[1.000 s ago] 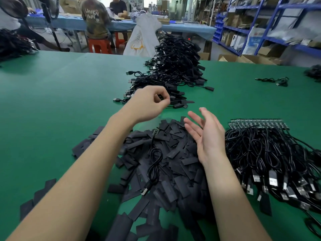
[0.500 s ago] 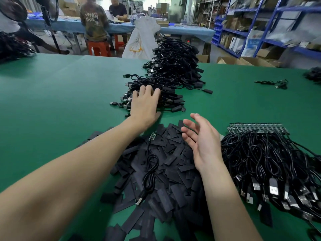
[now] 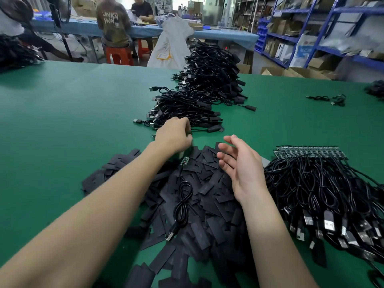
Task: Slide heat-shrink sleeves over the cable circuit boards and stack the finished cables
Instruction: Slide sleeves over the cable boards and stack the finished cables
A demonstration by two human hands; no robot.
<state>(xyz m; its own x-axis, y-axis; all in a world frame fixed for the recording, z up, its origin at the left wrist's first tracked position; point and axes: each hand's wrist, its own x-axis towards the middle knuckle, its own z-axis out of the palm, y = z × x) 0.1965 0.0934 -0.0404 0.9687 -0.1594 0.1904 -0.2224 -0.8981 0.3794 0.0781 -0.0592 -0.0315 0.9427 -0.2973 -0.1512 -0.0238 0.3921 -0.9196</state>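
On the green table (image 3: 62,125), our left hand (image 3: 173,136) sits at the near edge of the finished cable stack (image 3: 199,96), fingers curled under; we cannot tell if it holds anything. Our right hand (image 3: 241,169) hovers released, fingers relaxed, over the pile of black sleeves (image 3: 207,196). One bare cable (image 3: 182,200) lies on that pile, its small green board (image 3: 184,161) at the far end, unsleeved. Undone cables (image 3: 324,194) heap at right. Next, we judge: pinch one sleeve open, hold the board steady, line it up straight, slide on fully, then stack with plugs aligned.
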